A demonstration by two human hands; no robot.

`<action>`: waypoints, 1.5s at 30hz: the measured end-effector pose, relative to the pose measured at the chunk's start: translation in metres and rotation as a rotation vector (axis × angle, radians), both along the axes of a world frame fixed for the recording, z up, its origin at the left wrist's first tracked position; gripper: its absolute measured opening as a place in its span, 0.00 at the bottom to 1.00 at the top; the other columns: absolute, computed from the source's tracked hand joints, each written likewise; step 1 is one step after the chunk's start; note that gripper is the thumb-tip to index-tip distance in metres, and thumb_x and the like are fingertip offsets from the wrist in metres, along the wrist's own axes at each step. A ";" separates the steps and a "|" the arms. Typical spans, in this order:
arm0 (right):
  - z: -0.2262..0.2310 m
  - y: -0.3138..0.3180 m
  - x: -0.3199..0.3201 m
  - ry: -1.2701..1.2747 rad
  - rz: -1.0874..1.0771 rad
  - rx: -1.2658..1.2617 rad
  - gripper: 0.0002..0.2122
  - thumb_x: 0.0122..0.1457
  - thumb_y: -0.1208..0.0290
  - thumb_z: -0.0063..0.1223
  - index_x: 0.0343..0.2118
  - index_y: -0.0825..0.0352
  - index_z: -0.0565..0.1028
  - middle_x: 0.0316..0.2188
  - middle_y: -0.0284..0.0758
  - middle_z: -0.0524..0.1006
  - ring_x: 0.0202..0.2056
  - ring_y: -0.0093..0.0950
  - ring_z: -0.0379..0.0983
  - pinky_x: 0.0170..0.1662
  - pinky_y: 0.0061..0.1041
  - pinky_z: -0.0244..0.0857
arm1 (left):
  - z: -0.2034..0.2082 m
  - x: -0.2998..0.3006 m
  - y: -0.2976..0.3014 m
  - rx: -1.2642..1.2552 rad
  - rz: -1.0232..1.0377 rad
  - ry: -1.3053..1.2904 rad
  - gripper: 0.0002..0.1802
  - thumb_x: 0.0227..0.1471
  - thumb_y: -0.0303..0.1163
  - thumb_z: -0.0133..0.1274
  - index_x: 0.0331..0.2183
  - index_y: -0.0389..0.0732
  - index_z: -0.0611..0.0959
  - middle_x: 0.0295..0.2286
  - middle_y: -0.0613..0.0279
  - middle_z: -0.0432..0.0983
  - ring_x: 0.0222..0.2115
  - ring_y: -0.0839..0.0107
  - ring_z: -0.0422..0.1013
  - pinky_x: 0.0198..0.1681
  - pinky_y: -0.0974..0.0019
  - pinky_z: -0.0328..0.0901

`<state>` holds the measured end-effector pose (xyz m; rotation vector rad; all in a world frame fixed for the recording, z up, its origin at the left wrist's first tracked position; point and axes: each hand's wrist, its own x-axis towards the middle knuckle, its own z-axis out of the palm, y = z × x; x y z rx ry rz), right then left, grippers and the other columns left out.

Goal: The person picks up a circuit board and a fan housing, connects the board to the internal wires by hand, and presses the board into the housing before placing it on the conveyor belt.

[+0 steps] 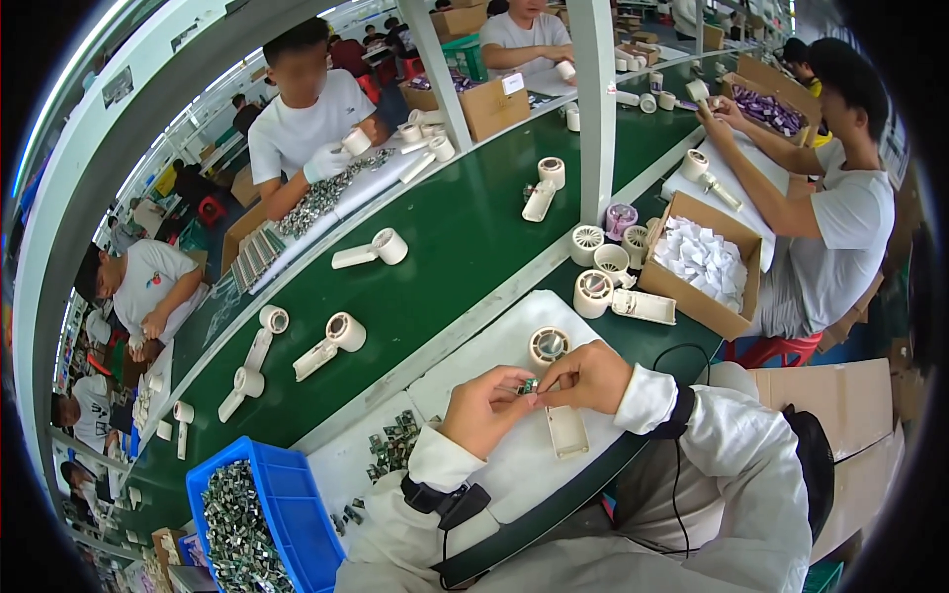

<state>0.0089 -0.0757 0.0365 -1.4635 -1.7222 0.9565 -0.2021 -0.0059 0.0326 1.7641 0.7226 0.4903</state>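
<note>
My left hand (482, 407) pinches a small green circuit board (528, 386) between thumb and fingers. My right hand (591, 380) meets it from the other side, its fingertips closed at the board's edge; whether they grip the board or a thin wire on it is too small to tell. Under both hands a cream fan housing (567, 433) lies on a white foam mat (529, 476), its open handle toward me and its round head (549, 346) beyond. Left of my left hand, several loose circuit boards (393, 442) are piled on the white surface.
A blue bin (297, 499) full of circuit boards stands at the left. Beyond the mat's edge rail, a green conveyor belt (445, 242) carries fan housings (346, 332). To the right are more housings (594, 294) and a carton (682, 287) of white pieces. Co-workers sit across and at the right.
</note>
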 end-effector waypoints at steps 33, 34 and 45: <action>0.009 0.000 -0.001 0.066 -0.010 0.025 0.10 0.52 0.68 0.64 0.25 0.71 0.80 0.19 0.33 0.77 0.22 0.20 0.71 0.27 0.21 0.62 | -0.001 -0.020 0.021 -0.299 -0.157 -0.333 0.13 0.52 0.25 0.61 0.40 0.27 0.83 0.30 0.51 0.82 0.29 0.68 0.80 0.33 0.67 0.75; 0.005 -0.001 0.001 0.047 -0.041 0.037 0.10 0.52 0.68 0.64 0.24 0.71 0.78 0.17 0.31 0.74 0.21 0.18 0.68 0.25 0.20 0.59 | 0.001 -0.017 0.020 -0.287 -0.154 -0.345 0.11 0.52 0.24 0.60 0.37 0.26 0.84 0.29 0.51 0.82 0.28 0.68 0.80 0.32 0.68 0.75; -0.021 0.005 -0.010 0.106 -0.040 0.081 0.06 0.48 0.81 0.64 0.29 0.71 0.78 0.14 0.28 0.69 0.17 0.15 0.61 0.22 0.18 0.53 | 0.006 -0.025 0.002 0.009 0.013 -0.143 0.08 0.48 0.22 0.59 0.34 0.31 0.85 0.24 0.52 0.82 0.24 0.70 0.79 0.30 0.69 0.72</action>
